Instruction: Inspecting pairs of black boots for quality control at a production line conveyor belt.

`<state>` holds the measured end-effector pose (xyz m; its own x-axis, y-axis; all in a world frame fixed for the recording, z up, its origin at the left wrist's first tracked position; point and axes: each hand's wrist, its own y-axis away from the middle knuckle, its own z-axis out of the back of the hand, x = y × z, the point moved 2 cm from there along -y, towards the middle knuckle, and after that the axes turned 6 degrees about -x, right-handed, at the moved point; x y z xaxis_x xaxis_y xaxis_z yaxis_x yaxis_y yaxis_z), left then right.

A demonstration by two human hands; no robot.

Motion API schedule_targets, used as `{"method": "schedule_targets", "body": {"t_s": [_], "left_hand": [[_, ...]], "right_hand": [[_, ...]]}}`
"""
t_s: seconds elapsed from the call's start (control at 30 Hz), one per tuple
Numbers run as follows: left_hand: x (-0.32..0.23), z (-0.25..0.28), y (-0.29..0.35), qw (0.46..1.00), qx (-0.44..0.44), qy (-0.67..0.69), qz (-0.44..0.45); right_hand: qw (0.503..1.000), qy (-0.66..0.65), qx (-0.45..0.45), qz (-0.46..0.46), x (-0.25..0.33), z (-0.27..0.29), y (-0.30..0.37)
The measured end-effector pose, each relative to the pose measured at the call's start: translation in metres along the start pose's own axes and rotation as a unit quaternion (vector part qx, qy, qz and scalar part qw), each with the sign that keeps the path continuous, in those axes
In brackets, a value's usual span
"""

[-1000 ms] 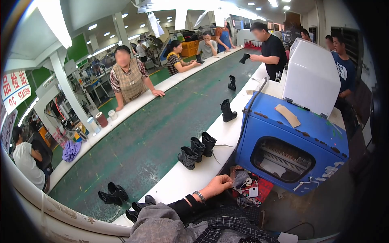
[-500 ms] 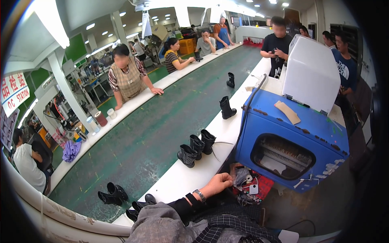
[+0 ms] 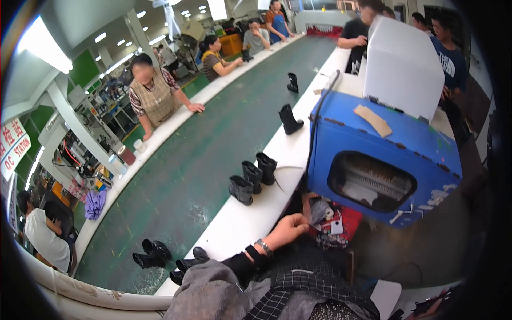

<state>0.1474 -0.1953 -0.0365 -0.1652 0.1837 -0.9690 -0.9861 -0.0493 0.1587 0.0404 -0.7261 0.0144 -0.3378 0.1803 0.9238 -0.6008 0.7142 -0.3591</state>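
Beside a white work surface, a left hand hangs with fingers curled, any pinch impossible to tell, near a small white device; a sweeping forearm could topple three upright black boots.

3 black boots stand by the left edge of the worktop; the left hand is past its right edge.

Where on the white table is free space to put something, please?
Bare: the widest patch, between the three grouped boots, near boots and left hand; a smaller one, between that group and the lone boot. The table's near end is crowded.
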Motion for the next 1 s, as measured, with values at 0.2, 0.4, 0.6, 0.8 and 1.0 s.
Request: {"method": "schedule_targets", "body": {"t_s": [0.2, 0.4, 0.6, 0.8, 1.0], "left_hand": [[-0.011, -0.006, -0.003, 0.995, -0.014, 0.086, -0.042], [-0.036, 0.006, 0.004, 0.978, -0.059, 0.186, -0.067], [-0.021, 0.037, 0.025, 0.936, -0.172, 0.292, -0.093], [0.031, 0.055, 0.058, 0.893, -0.324, 0.312, -0.016], [0.073, 0.077, 0.082, 0.836, -0.372, 0.393, 0.089]], "right_hand": [[0.946, -0.138, 0.293, -0.018, 0.019, -0.136, 0.006], [0.806, -0.147, 0.517, -0.247, 0.056, -0.297, 0.095], [0.588, -0.121, 0.715, -0.357, 0.037, -0.373, 0.184], [0.448, -0.052, 0.792, -0.413, 0.027, -0.395, 0.259], [0.339, -0.007, 0.851, -0.4, 0.014, -0.41, 0.297]]}}
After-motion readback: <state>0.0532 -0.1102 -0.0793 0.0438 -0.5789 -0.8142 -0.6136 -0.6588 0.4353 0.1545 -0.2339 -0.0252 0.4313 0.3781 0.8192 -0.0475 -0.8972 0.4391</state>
